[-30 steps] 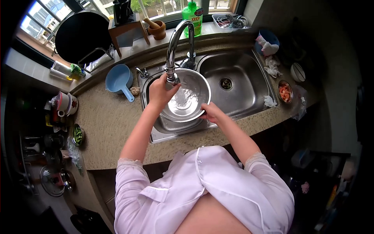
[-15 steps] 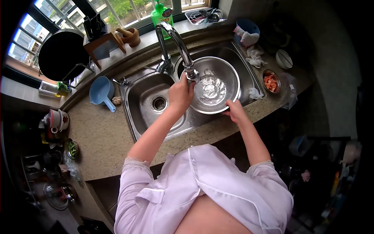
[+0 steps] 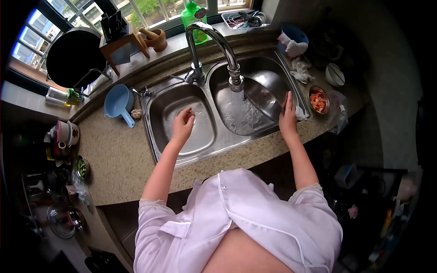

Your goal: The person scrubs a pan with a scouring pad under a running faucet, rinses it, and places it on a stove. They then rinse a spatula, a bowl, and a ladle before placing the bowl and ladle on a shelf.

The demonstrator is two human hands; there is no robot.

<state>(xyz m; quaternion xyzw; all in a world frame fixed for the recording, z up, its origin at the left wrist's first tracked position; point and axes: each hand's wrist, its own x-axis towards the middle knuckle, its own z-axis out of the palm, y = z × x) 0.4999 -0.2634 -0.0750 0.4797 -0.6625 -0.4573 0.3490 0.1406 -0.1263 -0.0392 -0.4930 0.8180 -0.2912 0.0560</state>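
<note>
Over the left basin (image 3: 203,139) is my left hand (image 3: 183,125), its fingers loosely curved and apart, with nothing visible in them. At the right basin, my right hand (image 3: 288,119) holds the near right rim of a metal bowl (image 3: 268,101), thumb and fingers at its edge. The bowl is tipped steeply on its side against the right part of the basin. Water runs from the chrome faucet (image 3: 236,82) and splashes on the basin floor beside the bowl.
Right of the sink are a small bowl of orange-red pieces (image 3: 318,100), a white bowl (image 3: 334,74), crumpled tissue (image 3: 301,70) and a blue container (image 3: 293,37). On the left lie a blue ladle (image 3: 119,102) and a bowl of green pieces (image 3: 81,168). Green bottle (image 3: 195,22) behind the faucet.
My left hand has left the faucet head and moved down and left. My right hand has moved right and slightly up, and the bowl has gone from nearly level to tipped. Falling water now shows.
</note>
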